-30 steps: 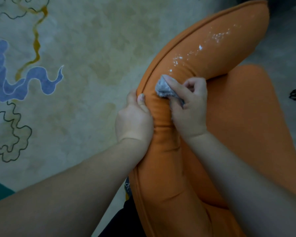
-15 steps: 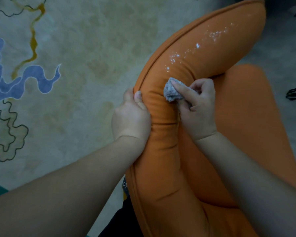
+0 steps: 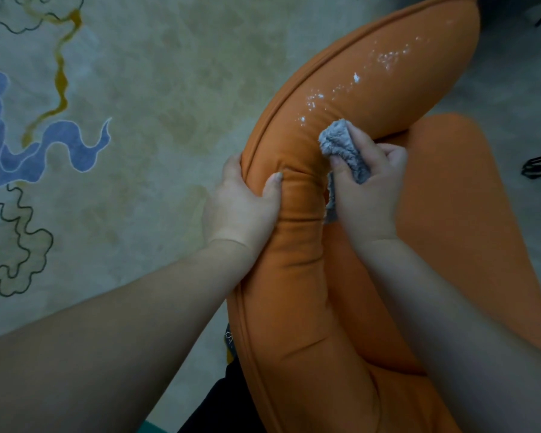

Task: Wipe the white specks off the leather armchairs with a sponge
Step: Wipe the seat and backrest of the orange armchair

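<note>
The left hand (image 3: 241,203) grips the orange armchair (image 3: 297,276) rim, thumb pressed into the padding. Just beyond, the right hand's fingers (image 3: 364,142) curl round the grey sponge (image 3: 341,145), pressing it to the leather. Short strokes could smear the white specks (image 3: 353,85) farther up (still thick there).

Dim, soft, even light with a muted cast; faint shadows only. Wide-angle bending at the edges, slight overall softness, and no glare.
</note>
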`<state>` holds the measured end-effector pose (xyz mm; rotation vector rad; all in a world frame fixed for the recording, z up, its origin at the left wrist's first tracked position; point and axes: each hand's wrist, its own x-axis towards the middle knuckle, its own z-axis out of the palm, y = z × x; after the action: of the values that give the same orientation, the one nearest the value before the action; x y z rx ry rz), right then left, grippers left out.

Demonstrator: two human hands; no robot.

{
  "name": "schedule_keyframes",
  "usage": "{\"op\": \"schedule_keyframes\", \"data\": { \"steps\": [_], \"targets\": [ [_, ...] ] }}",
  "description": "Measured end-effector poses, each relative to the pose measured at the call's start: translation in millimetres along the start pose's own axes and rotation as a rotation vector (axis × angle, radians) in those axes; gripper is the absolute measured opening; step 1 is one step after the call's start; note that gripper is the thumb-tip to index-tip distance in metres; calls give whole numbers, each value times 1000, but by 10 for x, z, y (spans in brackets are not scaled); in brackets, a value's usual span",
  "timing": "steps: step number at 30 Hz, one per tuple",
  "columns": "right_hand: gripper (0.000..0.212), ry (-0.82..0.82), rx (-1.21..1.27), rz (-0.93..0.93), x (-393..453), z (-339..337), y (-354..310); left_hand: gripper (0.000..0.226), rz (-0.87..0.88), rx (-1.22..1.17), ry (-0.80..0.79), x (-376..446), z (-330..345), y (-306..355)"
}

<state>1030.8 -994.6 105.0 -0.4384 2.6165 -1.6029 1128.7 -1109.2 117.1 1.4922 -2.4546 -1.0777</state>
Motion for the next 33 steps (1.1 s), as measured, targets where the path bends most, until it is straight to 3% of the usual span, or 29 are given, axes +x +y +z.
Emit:
{"op": "schedule_keyframes", "data": {
  "steps": [4,8,10,16,20,25,30,33],
  "targets": [
    [46,-29,-23,-71,24,56,-56,62,29,9,21,10,18,-14],
    [40,-203,-82,-368,-60,174,-109,57,19,3,24,25,25,-26],
    [36,-214,-143,-440,-77,167,-25,56,15,-5,28,28,28,-27],
    [36,-79,-166,-285,-58,38,117,56,16,-9,41,22,30,-19],
    [37,-131,-133,-364,-112,138,68,56,20,8,54,11,32,-9],
    [38,11,-48,35,-15,36,232,56,20,95,80,-12,54,22],
    [41,-116,-35,-198,194,318,-109,51,21,159,74,-10,37,74],
    [41,-4,29,-16,512,307,-103,52,14,158,19,21,1,85]
  ]
}}
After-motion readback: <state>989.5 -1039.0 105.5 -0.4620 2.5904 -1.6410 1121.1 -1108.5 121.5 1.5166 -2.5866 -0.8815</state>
